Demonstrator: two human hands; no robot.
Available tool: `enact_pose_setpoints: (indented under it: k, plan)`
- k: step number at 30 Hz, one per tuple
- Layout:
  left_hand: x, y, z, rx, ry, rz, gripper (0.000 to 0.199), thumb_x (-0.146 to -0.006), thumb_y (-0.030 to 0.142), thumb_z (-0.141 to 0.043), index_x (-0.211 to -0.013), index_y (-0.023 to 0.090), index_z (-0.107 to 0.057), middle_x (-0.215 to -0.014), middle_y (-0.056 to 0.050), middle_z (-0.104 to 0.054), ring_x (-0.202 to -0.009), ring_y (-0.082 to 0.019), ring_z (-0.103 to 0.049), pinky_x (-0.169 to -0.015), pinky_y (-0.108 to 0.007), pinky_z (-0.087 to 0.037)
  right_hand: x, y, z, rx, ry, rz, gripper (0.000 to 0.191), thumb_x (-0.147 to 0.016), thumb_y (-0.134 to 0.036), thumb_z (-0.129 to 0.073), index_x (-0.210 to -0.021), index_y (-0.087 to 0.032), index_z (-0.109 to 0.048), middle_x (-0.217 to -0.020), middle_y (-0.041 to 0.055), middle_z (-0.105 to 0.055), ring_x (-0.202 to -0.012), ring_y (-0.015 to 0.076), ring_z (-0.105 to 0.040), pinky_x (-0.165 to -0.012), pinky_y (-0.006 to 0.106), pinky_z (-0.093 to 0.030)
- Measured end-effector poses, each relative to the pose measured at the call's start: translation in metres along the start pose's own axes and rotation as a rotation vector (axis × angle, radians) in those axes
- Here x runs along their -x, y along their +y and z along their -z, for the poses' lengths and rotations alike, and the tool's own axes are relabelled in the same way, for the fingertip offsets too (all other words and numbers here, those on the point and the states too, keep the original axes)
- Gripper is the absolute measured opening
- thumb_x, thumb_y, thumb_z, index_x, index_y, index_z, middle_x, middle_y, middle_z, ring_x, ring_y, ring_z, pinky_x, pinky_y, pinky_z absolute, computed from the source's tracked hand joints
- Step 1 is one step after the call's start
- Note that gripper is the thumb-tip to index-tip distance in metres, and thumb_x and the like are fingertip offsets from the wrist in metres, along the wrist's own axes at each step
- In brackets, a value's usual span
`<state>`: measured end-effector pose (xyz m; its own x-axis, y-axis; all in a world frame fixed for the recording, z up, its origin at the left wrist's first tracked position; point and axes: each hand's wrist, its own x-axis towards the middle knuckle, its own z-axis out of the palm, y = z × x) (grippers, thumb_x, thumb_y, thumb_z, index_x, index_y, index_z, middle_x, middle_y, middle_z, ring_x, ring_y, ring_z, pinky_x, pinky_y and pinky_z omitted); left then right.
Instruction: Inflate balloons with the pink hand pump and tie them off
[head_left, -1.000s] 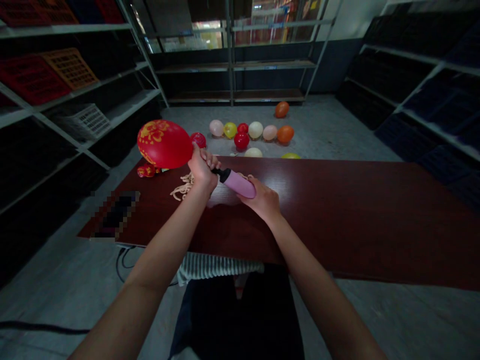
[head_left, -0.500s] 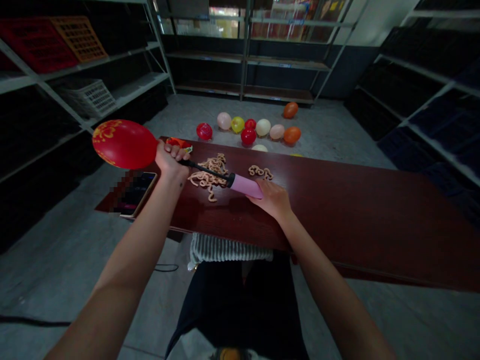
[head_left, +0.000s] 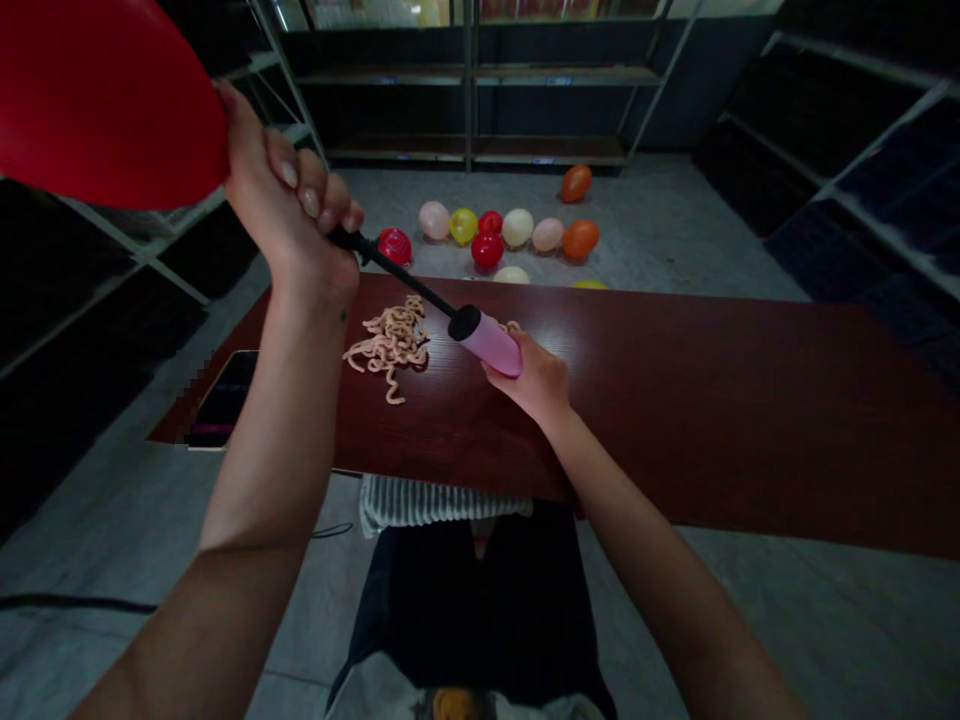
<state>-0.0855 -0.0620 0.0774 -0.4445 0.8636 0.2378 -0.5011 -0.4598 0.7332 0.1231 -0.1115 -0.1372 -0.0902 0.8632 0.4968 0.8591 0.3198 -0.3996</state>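
A large inflated red balloon (head_left: pixel 112 110) fills the upper left, partly out of view. My left hand (head_left: pixel 289 195) is closed where the balloon's neck meets the black end of a hand balloon pump; the neck itself is hidden by the fingers. The pump's thin black rod slants down to its pink barrel (head_left: pixel 495 345), which my right hand (head_left: pixel 536 375) grips near the lower end. Several twisted beige strands (head_left: pixel 394 340) lie in a pile on the dark red table (head_left: pixel 712 400), below the rod. A few more strands show behind the barrel, mostly covered.
Several balloons (head_left: pixel 487 250) in red, yellow, white, pink and orange rest on the floor beyond the table. A tablet-like device (head_left: pixel 225 395) lies at the table's left end. Metal shelves (head_left: pixel 540 75) stand at the back and both sides. A grey ribbed cushion (head_left: pixel 442 502) is beneath the table's near edge.
My left hand has risen with the red balloon, which looks larger and closer. More of the black rod shows, and the pump slants more steeply. My view has tilted down slightly.
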Motion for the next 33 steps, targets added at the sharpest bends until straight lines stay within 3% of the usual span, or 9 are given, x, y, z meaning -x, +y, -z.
enact_pose_setpoints:
  k: [4, 7, 11, 14, 17, 20, 24, 27, 33]
  plan:
    - [0.013, -0.033, -0.038, -0.02, -0.096, 0.026, 0.061, -0.11, 0.041, -0.035, -0.055, 0.019, -0.021, -0.047, 0.005, -0.013, -0.037, -0.008, -0.011, -0.04, -0.026, -0.011, -0.003, -0.001, 0.002, -0.048, 0.015, -0.081, 0.059, -0.083, -0.051, -0.069, -0.132, -0.02, -0.057, -0.125, 0.0118, -0.073, -0.097, 0.0297, -0.075, -0.077, 0.041, -0.06]
    - [0.03, -0.067, -0.054, -0.049, -0.091, 0.142, 0.061, -0.107, 0.045, -0.045, -0.057, 0.021, -0.02, -0.049, 0.005, -0.013, -0.035, -0.008, -0.014, -0.039, -0.027, -0.014, -0.004, -0.001, 0.004, -0.05, 0.002, -0.147, 0.057, -0.086, -0.054, -0.065, -0.131, -0.019, -0.057, -0.11, 0.0107, -0.077, -0.089, 0.0285, -0.075, -0.072, 0.038, -0.057]
    - [0.053, -0.1, -0.058, -0.028, -0.08, 0.238, 0.061, -0.096, 0.054, -0.062, -0.063, 0.022, -0.022, -0.054, 0.005, -0.017, -0.036, -0.008, -0.022, -0.039, -0.025, -0.017, -0.004, 0.001, 0.005, -0.038, -0.012, -0.188, 0.056, -0.088, -0.056, -0.061, -0.131, -0.02, -0.056, -0.104, 0.01, -0.077, -0.088, 0.0283, -0.075, -0.07, 0.037, -0.055]
    - [0.059, -0.105, -0.051, -0.017, -0.116, 0.217, 0.059, -0.101, 0.051, -0.056, -0.062, 0.021, -0.022, -0.051, 0.005, -0.016, -0.035, -0.008, -0.02, -0.04, -0.027, -0.016, -0.004, 0.003, 0.005, -0.053, 0.003, -0.182, 0.055, -0.087, -0.055, -0.062, -0.13, -0.021, -0.056, -0.106, 0.009, -0.078, -0.091, 0.0282, -0.075, -0.072, 0.036, -0.055]
    - [0.053, -0.099, -0.035, -0.017, -0.155, 0.211, 0.058, -0.107, 0.047, -0.044, -0.06, 0.022, -0.021, -0.047, 0.005, -0.014, -0.035, -0.009, -0.016, -0.044, -0.03, -0.014, -0.004, 0.001, 0.007, -0.042, 0.003, -0.155, 0.057, -0.085, -0.053, -0.065, -0.131, -0.02, -0.057, -0.113, 0.0085, -0.077, -0.094, 0.0274, -0.075, -0.074, 0.035, -0.055]
    - [0.041, -0.096, -0.007, 0.009, -0.132, 0.283, 0.057, -0.107, 0.054, -0.039, -0.063, 0.022, -0.022, -0.048, 0.006, -0.014, -0.039, -0.008, -0.015, -0.047, -0.03, -0.015, -0.003, -0.002, 0.006, 0.011, 0.002, -0.095, 0.056, -0.085, -0.05, -0.067, -0.132, -0.02, -0.059, -0.123, 0.0086, -0.074, -0.098, 0.026, -0.074, -0.076, 0.034, -0.055]
    - [0.025, -0.097, 0.039, 0.084, -0.007, 0.395, 0.054, -0.109, 0.053, -0.036, -0.067, 0.022, -0.02, -0.05, 0.007, -0.013, -0.042, -0.008, -0.014, -0.049, -0.028, -0.017, 0.0, -0.008, 0.001, 0.135, -0.034, -0.006, 0.048, -0.088, -0.052, -0.064, -0.125, -0.021, -0.065, -0.115, 0.0095, -0.076, -0.091, 0.0255, -0.074, -0.073, 0.034, -0.052]
    - [0.018, -0.092, 0.07, 0.143, 0.12, 0.404, 0.051, -0.11, 0.044, -0.035, -0.067, 0.022, -0.019, -0.05, 0.007, -0.014, -0.04, -0.007, -0.015, -0.047, -0.028, -0.018, 0.002, -0.009, -0.001, 0.213, -0.068, 0.067, 0.044, -0.089, -0.052, -0.063, -0.119, -0.021, -0.068, -0.104, 0.0088, -0.078, -0.087, 0.0253, -0.073, -0.07, 0.032, -0.049]
    - [-0.002, -0.055, 0.115, 0.256, 0.283, 0.324, 0.049, -0.109, 0.038, -0.037, -0.066, 0.021, -0.02, -0.05, 0.007, -0.016, -0.036, -0.008, -0.016, -0.042, -0.026, -0.019, 0.004, -0.011, 0.002, 0.301, -0.094, 0.194, 0.042, -0.089, -0.049, -0.063, -0.118, -0.019, -0.068, -0.1, 0.0091, -0.077, -0.086, 0.0252, -0.072, -0.069, 0.032, -0.047]
